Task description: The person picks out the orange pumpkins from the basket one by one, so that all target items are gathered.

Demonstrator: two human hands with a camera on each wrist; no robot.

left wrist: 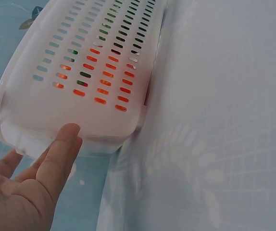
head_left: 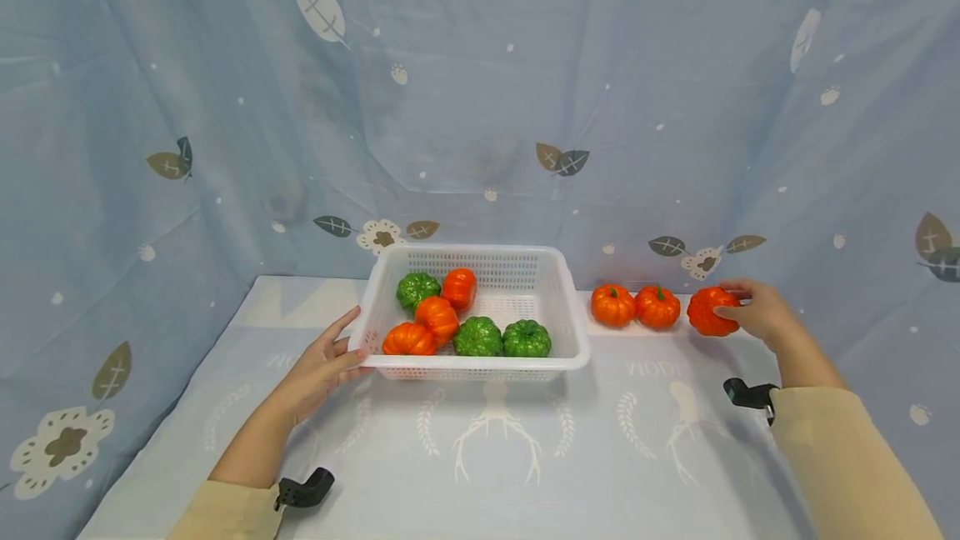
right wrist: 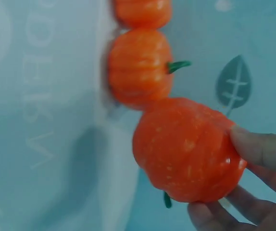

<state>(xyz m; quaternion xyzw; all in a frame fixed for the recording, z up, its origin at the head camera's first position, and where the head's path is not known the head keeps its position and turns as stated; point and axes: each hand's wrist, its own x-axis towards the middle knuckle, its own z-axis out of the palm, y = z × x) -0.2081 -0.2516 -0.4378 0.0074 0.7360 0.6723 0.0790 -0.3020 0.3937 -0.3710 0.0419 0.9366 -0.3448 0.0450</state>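
My right hand (head_left: 761, 312) holds an orange-red toy pumpkin (right wrist: 188, 149) by its side, thumb on one face and fingers on the other. This pumpkin is tilted, its green stem pointing away from the hand in the right wrist view. Beside it stand two more orange pumpkins (head_left: 657, 307) in a row. My left hand (head_left: 318, 369) touches the left end of a white perforated plastic basket (head_left: 480, 362), its fingers fairly straight along the rim and outer wall. Inside lie several green pumpkins (head_left: 478, 337) and orange pumpkins (head_left: 437, 319).
The basket stands on a table under a pale patterned cloth (head_left: 525, 457), near the back edge. A blue curtain (head_left: 480, 107) with leaf and flower prints hangs behind and at both sides. Black camera mounts (head_left: 306, 488) sit on both wrists.
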